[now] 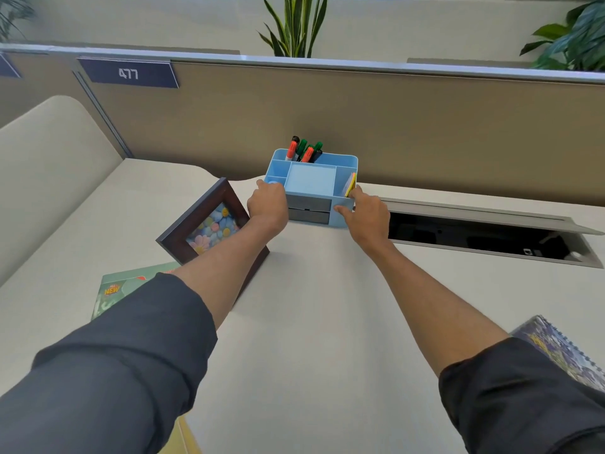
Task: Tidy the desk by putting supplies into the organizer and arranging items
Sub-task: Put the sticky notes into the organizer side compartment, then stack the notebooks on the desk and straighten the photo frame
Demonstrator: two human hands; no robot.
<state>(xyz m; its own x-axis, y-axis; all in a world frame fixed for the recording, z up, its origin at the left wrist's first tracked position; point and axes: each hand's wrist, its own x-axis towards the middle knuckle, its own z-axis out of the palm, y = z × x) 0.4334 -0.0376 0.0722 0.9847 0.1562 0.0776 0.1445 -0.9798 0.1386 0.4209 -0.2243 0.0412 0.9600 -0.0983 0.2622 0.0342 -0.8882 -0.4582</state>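
The left hand (266, 204) is curled around the left front corner of the blue organizer (312, 181), fingers over the rim there. The right hand (368, 213) presses on the right front corner, thumb on the front face and a finger up by the sticky notes (350, 185) standing in the right compartment. Both hands grip the organizer, which sits on the tabletop (311, 306) near the partition.

The markers (302, 149) stand loosely in the back compartment; a jerky slide or a tilt could probably tip them out. The grey drawers (309, 209) face the person and might slip open if the front dips. Just beside the left forearm, the picture frame (209, 224) leans upright, and a sideways sweep of that arm could knock it flat. To the right, the open cable tray (491, 232) lies close, so pushing the organizer that way risks a corner dropping in.
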